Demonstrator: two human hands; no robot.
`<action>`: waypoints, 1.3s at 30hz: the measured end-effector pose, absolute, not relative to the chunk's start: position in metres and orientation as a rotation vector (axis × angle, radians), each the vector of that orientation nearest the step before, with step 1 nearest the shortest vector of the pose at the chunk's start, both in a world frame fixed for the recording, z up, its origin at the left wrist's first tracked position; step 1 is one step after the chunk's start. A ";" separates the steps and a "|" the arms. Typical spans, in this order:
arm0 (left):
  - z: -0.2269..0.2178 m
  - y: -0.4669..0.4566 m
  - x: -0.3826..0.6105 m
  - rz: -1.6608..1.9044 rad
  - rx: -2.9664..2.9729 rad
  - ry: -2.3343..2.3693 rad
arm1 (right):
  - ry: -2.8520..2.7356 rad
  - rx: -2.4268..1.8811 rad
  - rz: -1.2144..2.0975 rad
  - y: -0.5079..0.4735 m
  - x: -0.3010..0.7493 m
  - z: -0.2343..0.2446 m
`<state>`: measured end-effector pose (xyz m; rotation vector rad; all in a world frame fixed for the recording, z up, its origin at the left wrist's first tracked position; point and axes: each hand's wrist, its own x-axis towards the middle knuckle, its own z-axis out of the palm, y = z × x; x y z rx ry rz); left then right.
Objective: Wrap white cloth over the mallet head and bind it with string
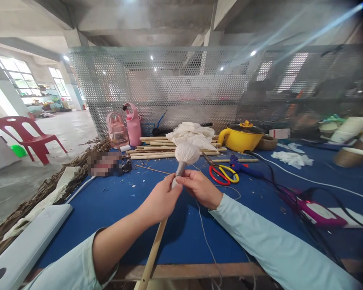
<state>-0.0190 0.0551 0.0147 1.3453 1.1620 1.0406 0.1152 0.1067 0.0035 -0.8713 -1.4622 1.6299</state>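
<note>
My left hand point(161, 200) and my right hand point(199, 187) meet over the blue table point(121, 209), both closed on the neck of a wooden stick point(153, 254) topped with a white cloth ball point(186, 153). The stick slants down from the ball toward the near table edge. A thin white string point(204, 231) trails from under my right hand toward the table's front. The fingers pinch just below the ball, where the cloth is gathered.
Beyond the hands lie a row of wooden sticks point(157, 153), a heap of white cloth point(191, 134), red-and-yellow scissors point(224, 174), a blue glue gun point(243, 167), a yellow pot point(241, 137) and pink bottles point(133, 125). Black cables and a pink device point(316, 211) sit at right. A red chair point(27, 137) stands far left.
</note>
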 end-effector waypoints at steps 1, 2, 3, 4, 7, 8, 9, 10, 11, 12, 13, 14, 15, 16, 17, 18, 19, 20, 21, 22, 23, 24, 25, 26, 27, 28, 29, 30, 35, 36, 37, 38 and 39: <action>0.015 0.052 -0.017 0.990 1.359 1.169 | -1.462 -0.881 1.619 0.105 0.114 0.004; 0.015 0.050 -0.015 0.952 1.360 1.184 | -1.459 -0.891 1.609 0.104 0.113 0.005; 0.014 0.049 -0.014 0.928 1.340 1.192 | -1.456 -0.903 1.600 0.103 0.112 0.005; 0.014 0.049 -0.013 0.920 1.287 1.185 | -1.454 -0.914 1.584 0.103 0.112 0.005; 0.011 0.052 -0.010 0.948 1.121 1.137 | -1.467 -0.953 1.500 0.103 0.111 0.004; 0.011 0.052 -0.009 0.967 1.077 1.135 | -1.477 -0.954 1.471 0.103 0.111 0.003; 0.010 0.053 -0.008 0.991 1.043 1.146 | -1.492 -0.944 1.449 0.103 0.111 0.002; 0.010 0.053 -0.007 1.023 1.015 1.161 | -1.509 -0.924 1.435 0.103 0.111 0.002; 0.011 0.053 -0.006 1.055 0.988 1.171 | -1.529 -0.900 1.427 0.104 0.112 0.002; 0.012 0.054 -0.006 1.083 0.961 1.175 | -1.547 -0.882 1.412 0.104 0.112 0.003; 0.012 0.054 -0.006 1.106 0.934 1.174 | -1.560 -0.875 1.386 0.103 0.113 0.004; 0.013 0.055 -0.007 1.127 0.912 1.164 | -1.567 -0.880 1.347 0.103 0.113 0.005; 0.014 0.056 -0.008 1.145 0.893 1.149 | -1.572 -0.895 1.303 0.103 0.114 0.006; 0.015 0.057 -0.009 1.157 0.878 1.132 | -1.575 -0.912 1.258 0.102 0.115 0.007; 0.016 0.058 -0.010 1.163 0.869 1.114 | -1.581 -0.928 1.219 0.102 0.116 0.009; 0.016 0.059 -0.011 1.161 0.865 1.094 | -1.587 -0.939 1.192 0.101 0.117 0.010; 0.016 0.060 -0.012 1.153 0.865 1.076 | -1.588 -0.946 1.175 0.101 0.117 0.010; 0.017 0.061 -0.012 1.142 0.868 1.061 | -1.580 -0.950 1.165 0.101 0.118 0.010; 0.017 0.061 -0.012 1.134 0.869 1.052 | -1.562 -0.950 1.161 0.101 0.118 0.010; 0.016 0.061 -0.012 1.127 0.869 1.044 | -1.538 -0.948 1.161 0.101 0.119 0.010; 0.016 0.061 -0.011 1.122 0.866 1.036 | -1.515 -0.944 1.166 0.102 0.119 0.010; 0.016 0.061 -0.011 1.118 0.861 1.026 | -1.495 -0.938 1.175 0.102 0.120 0.010; 0.016 0.061 -0.011 1.111 0.856 1.011 | -1.480 -0.931 1.186 0.103 0.120 0.010; 0.015 0.061 -0.012 1.104 0.849 0.992 | -1.469 -0.924 1.201 0.103 0.121 0.010; 0.015 0.061 -0.012 1.096 0.841 0.970 | -1.463 -0.916 1.216 0.104 0.121 0.010; 0.015 0.061 -0.013 1.087 0.830 0.946 | -1.461 -0.907 1.232 0.105 0.122 0.010; 0.015 0.061 -0.014 1.076 0.814 0.918 | -1.460 -0.897 1.248 0.106 0.122 0.009; 0.015 0.061 -0.015 1.062 0.795 0.885 | -1.460 -0.884 1.268 0.107 0.123 0.009; 0.021 0.060 -0.023 0.865 0.656 0.647 | -1.420 -0.732 1.472 0.108 0.125 0.008; 0.022 0.059 -0.024 0.799 0.620 0.594 | -1.401 -0.691 1.519 0.108 0.125 0.009; 0.022 0.059 -0.026 0.738 0.581 0.541 | -1.387 -0.653 1.569 0.108 0.126 0.009; 0.022 0.060 -0.027 0.693 0.543 0.491 | -1.384 -0.625 1.627 0.108 0.126 0.009; 0.021 0.061 -0.028 0.666 0.509 0.449 | -1.387 -0.607 1.692 0.108 0.127 0.009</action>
